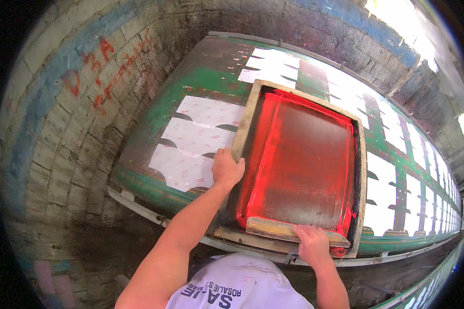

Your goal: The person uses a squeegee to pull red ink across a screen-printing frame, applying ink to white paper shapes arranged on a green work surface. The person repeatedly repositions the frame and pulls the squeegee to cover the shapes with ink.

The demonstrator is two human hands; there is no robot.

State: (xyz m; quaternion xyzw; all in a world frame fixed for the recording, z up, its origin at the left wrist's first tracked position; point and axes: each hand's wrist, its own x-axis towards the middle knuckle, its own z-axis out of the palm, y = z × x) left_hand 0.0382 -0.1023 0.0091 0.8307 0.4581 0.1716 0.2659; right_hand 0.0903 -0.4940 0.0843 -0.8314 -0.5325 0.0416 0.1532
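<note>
A wooden screen-printing frame (362, 170) lies on a long green table, its mesh (309, 154) smeared with bright red ink along the edges. My left hand (228, 168) grips the left side of the frame, thumb turned toward its inner edge. Near the end of the frame closest to me, a wooden squeegee (268, 228) rests across the inked mesh. My right hand (313, 246) holds it toward its right end, with the fingers over the top. The squeegee's lower edge is hidden from this angle.
White cut sheets (191, 135), some with small red prints, lie in rows along the table (211, 80). A metal rail (134, 207) with a small clamp-like fitting (292, 256) runs along the near edge. Block walls (87, 103) stand left and behind. Another sheet-covered table shows lower right.
</note>
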